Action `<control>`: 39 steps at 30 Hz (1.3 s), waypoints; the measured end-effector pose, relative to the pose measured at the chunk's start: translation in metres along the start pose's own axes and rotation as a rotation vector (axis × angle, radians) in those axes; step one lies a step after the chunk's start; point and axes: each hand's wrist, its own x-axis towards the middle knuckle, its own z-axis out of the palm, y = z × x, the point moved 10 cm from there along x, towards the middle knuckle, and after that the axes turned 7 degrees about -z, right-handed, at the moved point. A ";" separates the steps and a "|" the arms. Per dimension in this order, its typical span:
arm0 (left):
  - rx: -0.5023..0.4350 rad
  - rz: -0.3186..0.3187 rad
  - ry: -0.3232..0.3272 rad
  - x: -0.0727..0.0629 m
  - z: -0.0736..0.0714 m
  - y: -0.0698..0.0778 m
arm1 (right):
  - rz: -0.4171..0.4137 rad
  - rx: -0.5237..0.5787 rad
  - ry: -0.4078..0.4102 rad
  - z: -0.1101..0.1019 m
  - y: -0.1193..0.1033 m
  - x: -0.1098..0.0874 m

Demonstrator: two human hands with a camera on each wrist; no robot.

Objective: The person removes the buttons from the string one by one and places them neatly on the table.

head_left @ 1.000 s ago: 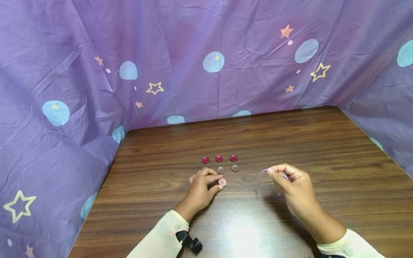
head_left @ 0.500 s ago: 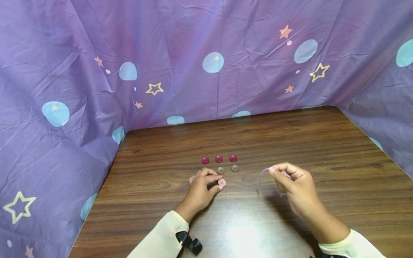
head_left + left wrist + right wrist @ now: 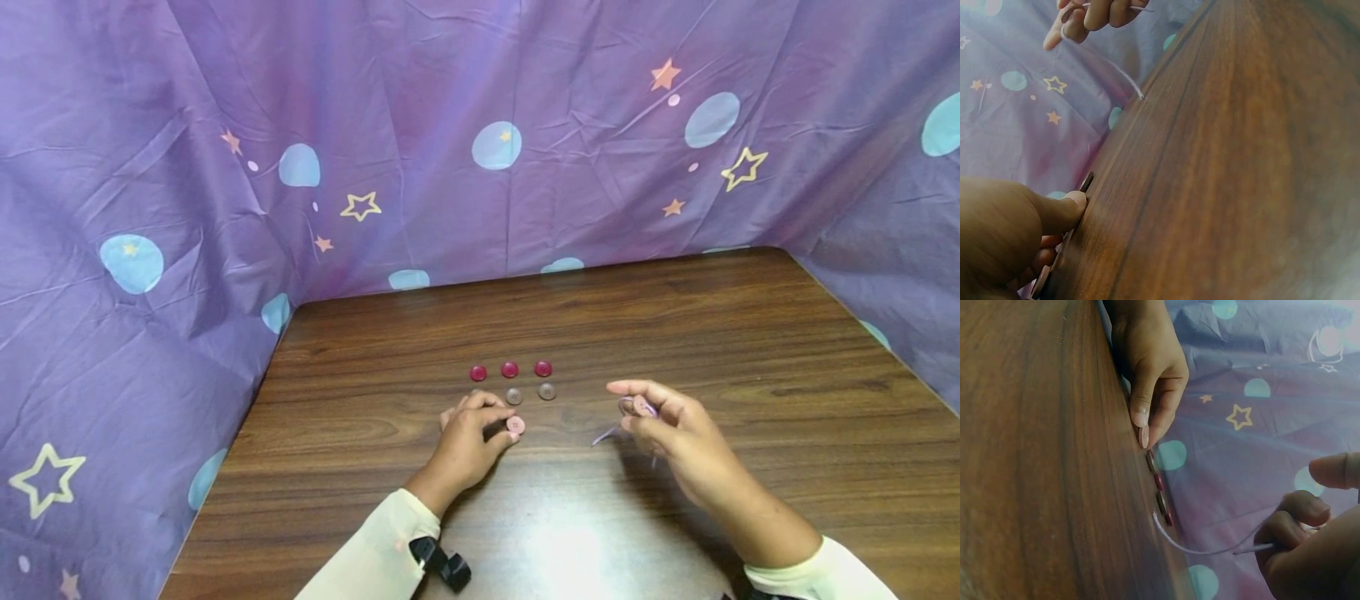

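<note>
My left hand (image 3: 468, 437) rests on the wooden table and pinches a pink four-hole button (image 3: 516, 425) between thumb and finger. In the right wrist view that pink button (image 3: 1144, 437) shows edge-on at the left fingertips. To the right, my right hand (image 3: 686, 442) is raised above the table and holds a thin purple string (image 3: 604, 436) in its curled fingers, the index finger stretched out. A second pink button (image 3: 642, 406) shows at this hand, beside the string. One string end hangs down toward the tabletop, and a short end (image 3: 1252, 549) sticks out from the fingers.
Behind the left hand lie two grey-brown buttons, one left (image 3: 513, 397) and one right (image 3: 547, 391). Beyond them three dark red buttons (image 3: 510, 369) form a row. A purple patterned curtain (image 3: 420, 150) hangs along the table's (image 3: 360, 350) back and sides.
My right index finger has straightened away from the thumb, and the pink button at that hand has come into sight. The string end now hangs lower and slants. The left hand stays still.
</note>
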 end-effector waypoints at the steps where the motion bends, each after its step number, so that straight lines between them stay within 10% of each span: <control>1: 0.000 -0.001 0.000 0.000 0.000 0.000 | -0.002 0.002 -0.029 0.002 0.000 0.000; 39: 0.020 -0.013 0.032 0.000 0.002 0.002 | -0.087 -0.114 0.064 -0.002 -0.023 -0.001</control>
